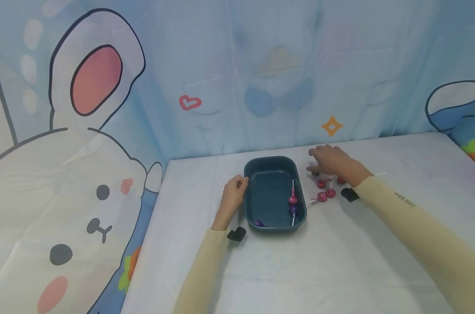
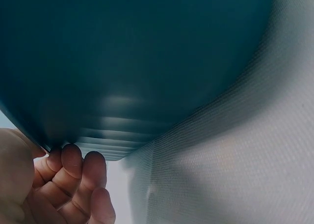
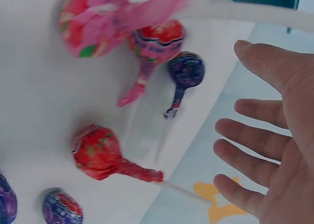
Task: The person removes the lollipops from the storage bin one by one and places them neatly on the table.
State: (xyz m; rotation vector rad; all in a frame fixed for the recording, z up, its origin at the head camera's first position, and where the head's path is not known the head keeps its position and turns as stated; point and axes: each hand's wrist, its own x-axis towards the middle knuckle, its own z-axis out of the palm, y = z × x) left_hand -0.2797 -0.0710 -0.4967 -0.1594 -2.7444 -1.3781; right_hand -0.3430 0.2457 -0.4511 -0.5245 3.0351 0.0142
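Observation:
A dark teal rectangular tub [image 1: 270, 187] stands on the table. My left hand [image 1: 232, 194] pinches its left rim, the fingertips [image 2: 71, 157] curled against the outer wall in the left wrist view. Inside lie a pink lollipop [image 1: 293, 199] and a purple lollipop [image 1: 293, 210] along the right side, plus another purple one [image 1: 258, 223] at the near left. Right of the tub, my right hand [image 1: 331, 160] hovers over loose lollipops, holding nothing. Its fingers are spread in the right wrist view, near a red lollipop [image 3: 98, 153] and a dark blue lollipop [image 3: 186, 69].
Several lollipops lie on the white-covered table [image 1: 296, 270], among them a pink-red one [image 1: 322, 196] close to the tub's right wall. A light blue printed curtain [image 1: 221, 65] hangs behind the table's back edge. Black wrist devices [image 1: 236, 234] sit at both sleeves.

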